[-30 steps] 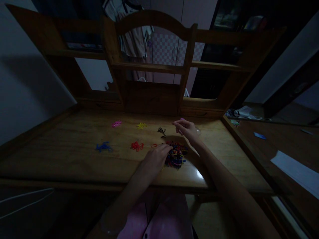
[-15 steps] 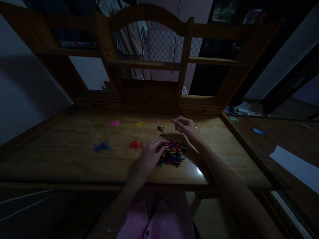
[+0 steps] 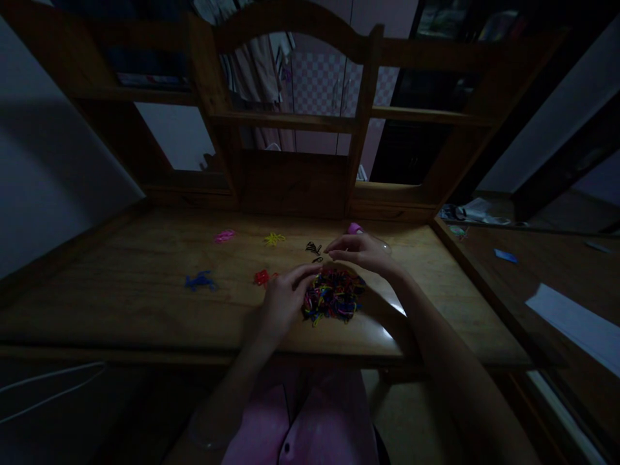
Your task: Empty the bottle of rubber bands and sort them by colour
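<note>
A mixed pile of coloured rubber bands (image 3: 334, 298) lies on the wooden desk in front of me. My left hand (image 3: 287, 296) is over the pile's left edge, thumb and fingers closed together; anything between the tips is too small to make out. My right hand (image 3: 364, 253) hovers just past the pile's far side with its fingertips pinched, their contents also unclear. Close to both sets of fingertips is a small group of black bands (image 3: 313, 248). To the left are separate groups of red bands (image 3: 262, 278), yellow bands (image 3: 274, 239), pink bands (image 3: 225, 236) and blue bands (image 3: 200, 280).
Behind my right hand are a purple object (image 3: 355, 228) and a clear rounded item (image 3: 386, 247). A wooden shelf unit (image 3: 294, 184) rises along the desk's back. On a lower surface at right lie white paper (image 3: 574, 326) and a blue card (image 3: 505, 256).
My right hand has come left and slightly down, toward the black bands and my left hand. My left hand has shifted slightly left and up from the pile.
</note>
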`<state>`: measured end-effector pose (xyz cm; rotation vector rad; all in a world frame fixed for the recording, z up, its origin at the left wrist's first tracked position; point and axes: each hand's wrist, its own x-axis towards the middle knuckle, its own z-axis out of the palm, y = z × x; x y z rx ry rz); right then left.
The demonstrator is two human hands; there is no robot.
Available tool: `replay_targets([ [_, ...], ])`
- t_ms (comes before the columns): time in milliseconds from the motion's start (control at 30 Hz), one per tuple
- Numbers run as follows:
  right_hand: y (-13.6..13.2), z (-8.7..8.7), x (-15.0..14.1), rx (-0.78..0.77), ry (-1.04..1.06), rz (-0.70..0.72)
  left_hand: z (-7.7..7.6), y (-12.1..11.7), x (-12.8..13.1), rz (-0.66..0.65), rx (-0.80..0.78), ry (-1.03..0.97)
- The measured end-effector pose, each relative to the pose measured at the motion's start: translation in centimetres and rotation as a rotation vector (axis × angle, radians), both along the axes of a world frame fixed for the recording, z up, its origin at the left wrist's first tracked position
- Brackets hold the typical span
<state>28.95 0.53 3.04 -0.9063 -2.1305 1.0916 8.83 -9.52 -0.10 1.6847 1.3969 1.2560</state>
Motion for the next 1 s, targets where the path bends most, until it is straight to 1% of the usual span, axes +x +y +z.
replay_targets([
  [67,0.0,0.0,0.1,0.056,-0.079,0.042,-0.1,0.0,-0.2,0.002,-0.005,-0.052],
  [133,0.0,0.0,0.2,0.077,-0.13,0.105,-0.4,0.1,-0.5,-0.002,-0.023,-0.118],
  [267,-0.2,0.1,0.4,0.048,-0.142,0.258,-1.2,0.3,-0.8,0.026,-0.038,-0.156],
  [333,-0.4,0.3,0.4,0.044,-0.129,0.297,-1.5,0.3,-0.9,0.043,-0.035,-0.161],
  [433,-0.5,0.5,0.2,0.064,-0.12,0.263,-1.9,0.2,-1.2,0.071,-0.044,-0.18],
  [567,-0.4,0.3,-0.3,0.101,-0.146,0.076,-2.1,0.2,-1.9,0.117,-0.086,-0.194],
  [633,-0.2,0.0,-0.5,0.121,-0.162,0.002,-2.0,0.3,-2.3,0.131,-0.08,-0.147],
  [667,-0.1,-0.2,-0.5,0.13,-0.165,-0.012,-1.8,0.4,-2.4,0.128,-0.067,-0.108],
  [800,0.2,-0.9,-0.4,0.16,-0.174,0.028,-1.4,0.9,-2.4,0.071,-0.006,0.043],
  [933,0.1,-1.1,-0.6,0.147,-0.219,0.041,-1.4,1.7,-1.6,0.026,0.026,0.133],
  [1000,0.1,-1.1,-0.7,0.138,-0.225,0.04,-1.4,2.1,-1.1,0.007,0.039,0.212],
])
